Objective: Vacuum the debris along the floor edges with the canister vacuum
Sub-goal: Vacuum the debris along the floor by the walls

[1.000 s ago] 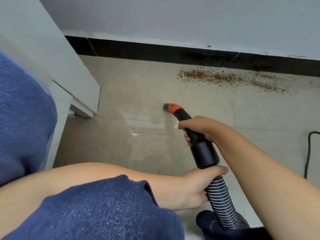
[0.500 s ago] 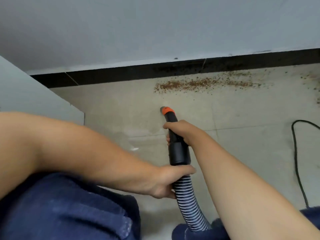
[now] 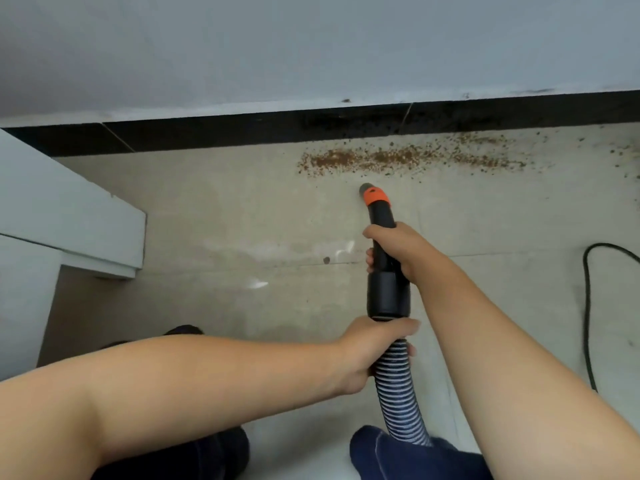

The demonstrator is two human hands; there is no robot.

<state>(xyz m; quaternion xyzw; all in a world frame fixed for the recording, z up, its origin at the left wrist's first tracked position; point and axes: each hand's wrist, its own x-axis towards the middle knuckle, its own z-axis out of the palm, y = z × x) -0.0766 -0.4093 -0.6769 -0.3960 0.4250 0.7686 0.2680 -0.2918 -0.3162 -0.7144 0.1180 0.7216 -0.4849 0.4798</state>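
Observation:
A strip of brown crumbly debris (image 3: 408, 159) lies on the beige tile floor along the black baseboard (image 3: 242, 133). The black vacuum nozzle with an orange collar (image 3: 375, 197) points at the floor just below the strip's left part, a short gap from it. My right hand (image 3: 398, 251) grips the black wand behind the collar. My left hand (image 3: 374, 348) holds the ribbed grey hose (image 3: 398, 400) where it meets the wand's thick cuff. The canister is out of view.
A white cabinet corner (image 3: 104, 230) juts in at the left, raised off the floor. A black power cord (image 3: 587, 306) loops on the tiles at the right. More specks of debris (image 3: 623, 157) scatter at the far right by the baseboard. My dark-trousered knees fill the bottom edge.
The nozzle has moved forward toward the debris strip, with both hands keeping their grip. My view has shifted so the cabinet shows again at the left.

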